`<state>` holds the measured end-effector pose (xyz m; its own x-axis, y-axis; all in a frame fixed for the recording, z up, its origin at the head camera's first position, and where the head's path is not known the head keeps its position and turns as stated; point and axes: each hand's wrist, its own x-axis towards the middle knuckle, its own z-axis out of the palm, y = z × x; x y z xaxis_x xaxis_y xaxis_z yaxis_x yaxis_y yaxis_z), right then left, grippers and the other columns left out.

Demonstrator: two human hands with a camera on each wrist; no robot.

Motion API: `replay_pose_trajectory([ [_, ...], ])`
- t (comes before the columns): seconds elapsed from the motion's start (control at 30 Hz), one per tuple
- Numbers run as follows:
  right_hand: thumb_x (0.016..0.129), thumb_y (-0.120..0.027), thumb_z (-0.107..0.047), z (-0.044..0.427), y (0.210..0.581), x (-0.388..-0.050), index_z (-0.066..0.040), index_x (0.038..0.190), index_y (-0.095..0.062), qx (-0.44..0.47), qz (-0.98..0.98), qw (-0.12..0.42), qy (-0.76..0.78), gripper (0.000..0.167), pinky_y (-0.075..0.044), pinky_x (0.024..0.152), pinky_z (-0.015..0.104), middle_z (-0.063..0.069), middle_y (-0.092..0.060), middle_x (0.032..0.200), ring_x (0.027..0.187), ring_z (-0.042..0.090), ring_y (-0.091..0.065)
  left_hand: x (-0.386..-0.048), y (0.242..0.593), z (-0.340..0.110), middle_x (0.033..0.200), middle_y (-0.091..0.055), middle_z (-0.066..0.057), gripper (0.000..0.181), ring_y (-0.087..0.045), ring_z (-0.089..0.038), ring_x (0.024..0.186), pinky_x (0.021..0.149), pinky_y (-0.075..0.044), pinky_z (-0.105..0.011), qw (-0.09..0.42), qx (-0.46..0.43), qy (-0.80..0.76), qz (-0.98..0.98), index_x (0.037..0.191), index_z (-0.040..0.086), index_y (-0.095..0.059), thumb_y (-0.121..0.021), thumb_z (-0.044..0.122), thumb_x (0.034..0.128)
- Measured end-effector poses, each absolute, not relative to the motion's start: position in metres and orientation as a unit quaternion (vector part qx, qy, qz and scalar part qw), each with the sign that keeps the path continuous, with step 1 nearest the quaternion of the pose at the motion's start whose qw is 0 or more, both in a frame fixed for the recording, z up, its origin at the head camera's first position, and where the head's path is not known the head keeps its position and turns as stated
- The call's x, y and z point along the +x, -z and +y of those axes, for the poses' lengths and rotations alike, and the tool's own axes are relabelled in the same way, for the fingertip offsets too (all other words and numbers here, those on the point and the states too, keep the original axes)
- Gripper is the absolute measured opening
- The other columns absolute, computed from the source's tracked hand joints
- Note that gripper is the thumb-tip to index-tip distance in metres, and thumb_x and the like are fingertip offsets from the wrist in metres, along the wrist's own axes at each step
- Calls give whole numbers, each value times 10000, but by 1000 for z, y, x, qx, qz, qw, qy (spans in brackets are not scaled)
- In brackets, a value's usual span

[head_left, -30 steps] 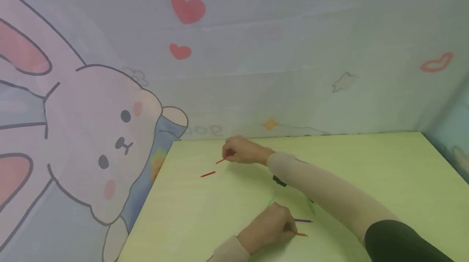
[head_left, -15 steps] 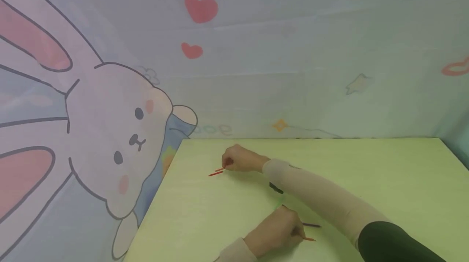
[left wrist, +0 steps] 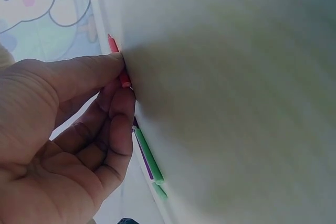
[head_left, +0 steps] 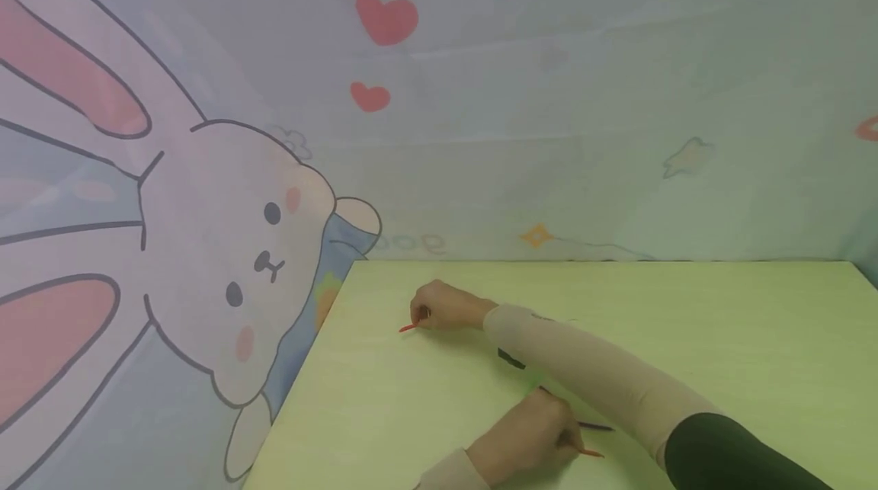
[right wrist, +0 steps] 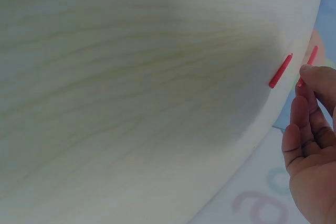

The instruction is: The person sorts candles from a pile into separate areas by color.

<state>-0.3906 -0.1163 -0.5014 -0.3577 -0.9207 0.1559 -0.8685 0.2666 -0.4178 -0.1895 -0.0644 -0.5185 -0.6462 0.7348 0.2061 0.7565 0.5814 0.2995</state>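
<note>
My right hand [head_left: 449, 306] [right wrist: 313, 142] pinches a thin red stick [right wrist: 313, 55] between thumb and finger, low over the far left of the table. A second red stick [right wrist: 281, 71] lies beside it on the surface; in the head view the two overlap and are hard to separate. Nearer the front, my left hand [head_left: 531, 433] [left wrist: 65, 124] pinches another reddish stick [head_left: 592, 453] [left wrist: 114, 44]. Close by it lie a purple stick [head_left: 595, 426] [left wrist: 143, 157] and a green stick [left wrist: 149, 156], with a further green piece [left wrist: 160, 190] at its end.
The pale yellow-green table [head_left: 720, 337] meets a wall sheet printed with a rabbit [head_left: 206, 193] and hearts [head_left: 387, 19]. My right forearm [head_left: 597, 357] crosses above the table, with a small dark object [head_left: 511, 358] showing below its sleeve.
My right hand has come down and nearer, bringing its stick to the red one on the table. My left hand keeps its pinch. The head view has shifted, sliding the backdrop rightward.
</note>
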Motion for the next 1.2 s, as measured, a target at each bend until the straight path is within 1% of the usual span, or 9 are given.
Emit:
replay_pose_trajectory([
  [0.2, 1006, -802, -59, -115, 505, -391, -131, 993, -845, -555, 802, 54, 212, 85, -560, 830, 237, -7, -776, 981, 890, 98, -654, -188, 514, -62, 783, -793, 123, 170, -495, 187, 676, 720, -420, 9, 30, -428, 195, -882, 833, 169, -892, -884, 1, 855],
  [0.37, 979, -795, -39, -113, 509, -392, -127, 957, -821, -541, 814, 52, 206, 94, -554, 839, 255, -11, -755, 949, 887, 109, -633, -187, 514, -60, 762, -774, 147, 179, -487, 190, 670, 709, -407, 9, 39, -435, 185, -880, 827, 187, -889, -881, 10, 847],
  [0.6, 973, -796, -16, -109, 507, -392, -120, 979, -834, -529, 818, 57, 217, 111, -573, 851, 253, -53, -753, 948, 908, 104, -668, -187, 514, -60, 777, -783, 137, 166, -500, 187, 673, 700, -406, 8, 29, -429, 184, -884, 836, 181, -890, -892, 18, 865],
  [0.77, 979, -792, -26, -107, 506, -395, -111, 1002, -834, -529, 818, 53, 218, 97, -584, 859, 248, -7, -789, 993, 932, 119, -694, -186, 514, -59, 783, -780, 150, 150, -525, 183, 688, 690, -399, 10, 32, -425, 170, -888, 840, 202, -893, -913, 59, 878],
  [0.9, 990, -807, -60, -106, 502, -397, -108, 1028, -837, -525, 822, 55, 215, 68, -585, 857, 259, 2, -787, 1005, 930, 129, -687, -186, 514, -60, 784, -776, 159, 147, -535, 189, 699, 689, -396, 16, 35, -426, 161, -890, 845, 210, -892, -923, 67, 862],
  [1.07, 988, -818, -52, -104, 495, -399, -111, 1022, -826, -518, 827, 52, 210, 69, -585, 879, 259, -3, -764, 1005, 950, 134, -683, -186, 512, -61, 783, -765, 172, 147, -534, 195, 699, 727, -416, 10, 29, -426, 150, -892, 874, 213, -894, -920, 68, 864],
  [1.2, 1006, -807, -57, -101, 487, -399, -92, 1062, -824, -520, 828, 46, 204, 68, -588, 904, 274, 8, -756, 1033, 987, 150, -693, -187, 512, -62, 790, -770, 164, 130, -533, 189, 693, 752, -424, 0, 15, -422, 151, -894, 890, 206, -898, -918, 78, 887],
])
